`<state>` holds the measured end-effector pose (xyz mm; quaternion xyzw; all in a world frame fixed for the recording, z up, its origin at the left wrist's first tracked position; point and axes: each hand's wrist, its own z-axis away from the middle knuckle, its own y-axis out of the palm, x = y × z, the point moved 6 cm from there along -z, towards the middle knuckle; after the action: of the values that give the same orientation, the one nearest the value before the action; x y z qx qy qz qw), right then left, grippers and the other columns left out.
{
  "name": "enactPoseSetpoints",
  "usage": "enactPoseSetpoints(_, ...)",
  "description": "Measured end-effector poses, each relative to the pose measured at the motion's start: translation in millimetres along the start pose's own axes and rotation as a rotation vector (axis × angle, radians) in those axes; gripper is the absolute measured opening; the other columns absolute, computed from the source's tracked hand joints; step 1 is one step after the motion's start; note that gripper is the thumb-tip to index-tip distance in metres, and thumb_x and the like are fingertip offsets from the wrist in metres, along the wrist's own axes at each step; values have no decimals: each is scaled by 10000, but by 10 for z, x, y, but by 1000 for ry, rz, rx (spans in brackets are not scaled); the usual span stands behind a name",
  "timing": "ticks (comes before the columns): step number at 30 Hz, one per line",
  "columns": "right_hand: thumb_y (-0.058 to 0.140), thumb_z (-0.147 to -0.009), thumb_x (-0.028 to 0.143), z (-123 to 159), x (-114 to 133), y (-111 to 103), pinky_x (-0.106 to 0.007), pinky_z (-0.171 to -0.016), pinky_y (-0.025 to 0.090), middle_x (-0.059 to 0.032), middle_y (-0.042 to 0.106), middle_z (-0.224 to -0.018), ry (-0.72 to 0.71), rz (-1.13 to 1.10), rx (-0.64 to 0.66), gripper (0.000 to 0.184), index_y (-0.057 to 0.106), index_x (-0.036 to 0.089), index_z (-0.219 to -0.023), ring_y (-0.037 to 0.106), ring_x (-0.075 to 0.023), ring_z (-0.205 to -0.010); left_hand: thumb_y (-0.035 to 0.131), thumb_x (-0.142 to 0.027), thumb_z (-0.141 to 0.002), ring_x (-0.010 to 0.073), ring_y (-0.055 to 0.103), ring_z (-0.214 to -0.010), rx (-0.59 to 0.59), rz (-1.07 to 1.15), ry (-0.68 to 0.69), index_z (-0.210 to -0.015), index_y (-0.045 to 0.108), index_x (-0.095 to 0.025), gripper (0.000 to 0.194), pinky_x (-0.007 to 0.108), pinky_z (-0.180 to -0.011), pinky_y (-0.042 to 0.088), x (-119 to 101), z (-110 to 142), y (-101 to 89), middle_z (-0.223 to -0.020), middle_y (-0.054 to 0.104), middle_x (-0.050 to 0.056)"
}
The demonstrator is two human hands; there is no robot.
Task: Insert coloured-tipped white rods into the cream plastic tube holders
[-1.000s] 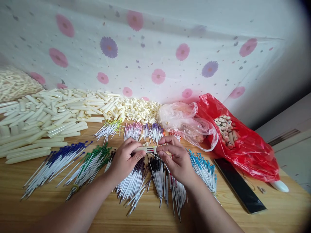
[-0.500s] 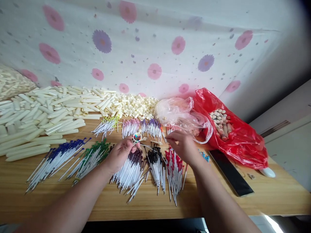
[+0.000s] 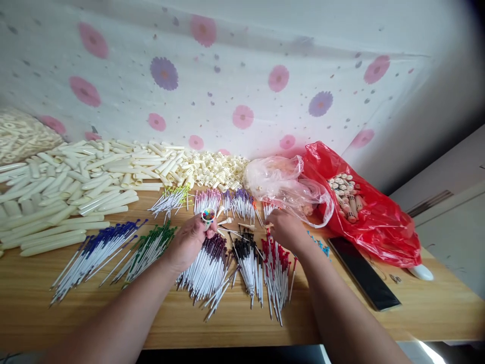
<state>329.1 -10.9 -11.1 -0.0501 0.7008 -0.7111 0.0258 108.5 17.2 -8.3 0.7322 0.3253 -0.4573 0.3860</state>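
Note:
My left hand (image 3: 189, 240) is wrapped round a pale pen barrel (image 3: 208, 226), its open end turned up with several coloured refill tips inside. Out to the right, my right hand (image 3: 285, 230) reaches over the table with its fingers curled down and pressed together. Orange-red refills (image 3: 268, 208) lie at those fingertips; what is pinched there is hidden. Just below are red refills (image 3: 275, 260). Black refills (image 3: 246, 253) and dark brown refills (image 3: 212, 255) lie between the two forearms. A few pale pointed pen parts (image 3: 246, 226) rest between the hands.
Green refills (image 3: 151, 247) and blue refills (image 3: 100, 247) lie at left. Behind them are piles of cream pen tubes (image 3: 71, 177) and short slotted barrels (image 3: 217, 169). A clear plastic bag (image 3: 273, 177), a red bag (image 3: 390, 232) and a black phone-like slab (image 3: 364, 273) occupy the right.
My right hand has lowered, its fingertips now down at the orange-red refills. The left hand still holds the pen barrel, a little more upright. The view has shifted slightly.

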Motion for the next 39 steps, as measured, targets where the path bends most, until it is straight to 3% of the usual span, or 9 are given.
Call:
enactPoseSetpoints(5, 505, -719, 13, 47, -181, 75, -309, -676, 438, -112, 679, -846, 6, 14, 13, 246, 699, 159, -761, 628, -257, -863, 561, -716, -702, 145, 394, -625, 52, -55, -4, -648, 582, -168, 551, 286, -586, 333, -13, 15, 55, -681, 459, 15)
enactPoseSetpoints(8, 506, -781, 70, 78, -180, -64, -299, -673, 450, -90, 672, -852, 25, -26, -72, 200, 682, 166, -783, 630, -218, -825, 552, -707, -717, 148, 396, -637, 66, -61, 14, -652, 592, -170, 542, 282, -591, 331, -12, 18, 60, -684, 472, 19)
enactPoseSetpoints(10, 510, -845, 154, 183, -120, -332, -289, -665, 471, -68, 657, -840, 35, -197, -284, 138, 647, 168, -846, 625, -180, -770, 548, -704, -723, 154, 395, -649, 57, -74, 15, -654, 599, -173, 538, 283, -595, 330, -2, 19, 49, -687, 482, 24)
enactPoseSetpoints(13, 577, -860, 228, 536, 54, -819, -285, -597, 517, -26, 648, -799, -123, -887, -811, 59, 588, 195, -907, 625, -147, -665, 563, -721, -698, 159, 397, -656, 39, -112, 2, -645, 603, -174, 551, 292, -612, 336, 17, 22, 40, -684, 485, 26)
enactPoseSetpoints(14, 590, -856, 213, 637, 166, -916, -290, -585, 528, -26, 660, -842, -234, -1061, -886, 62, 583, 207, -918, 632, -143, -662, 576, -722, -686, 158, 398, -655, 33, -117, -5, -644, 605, -172, 552, 293, -617, 339, 24, 24, 40, -685, 485, 25)
enactPoseSetpoints(16, 618, -831, 144, 780, 421, -1039, -308, -609, 551, -27, 682, -852, -383, -1174, -946, 117, 597, 211, -925, 657, -159, -710, 609, -716, -662, 155, 403, -654, 10, -107, -19, -660, 612, -169, 547, 291, -616, 340, 36, 27, 35, -692, 489, 22)
enactPoseSetpoints(21, 623, -810, 59, 867, 795, -1096, -355, -684, 583, -35, 706, -859, -500, -1019, -1006, 236, 618, 218, -984, 683, -191, -829, 667, -696, -619, 149, 411, -653, -32, -41, -75, -654, 600, -162, 539, 288, -631, 341, 83, 33, 24, -676, 469, 8)
enactPoseSetpoints(28, 599, -835, 82, 864, 800, -1126, -351, -693, 600, -47, 720, -891, -585, -913, -928, 224, 614, 220, -1011, 700, -196, -852, 604, -717, -665, 152, 397, -637, 31, -87, -60, -685, 594, -176, 542, 290, -601, 335, 72, 30, 57, -704, 484, 20)
enactPoseSetpoints(39, 576, -804, 8, 903, 857, -1133, -333, -751, 605, -65, 721, -941, -694, -753, -871, 366, 594, 223, -1099, 690, -179, -904, 623, -685, -681, 158, 466, -651, 83, -22, -124, -711, 618, -185, 501, 286, -605, 354, 134, 53, 47, -717, 567, 28)
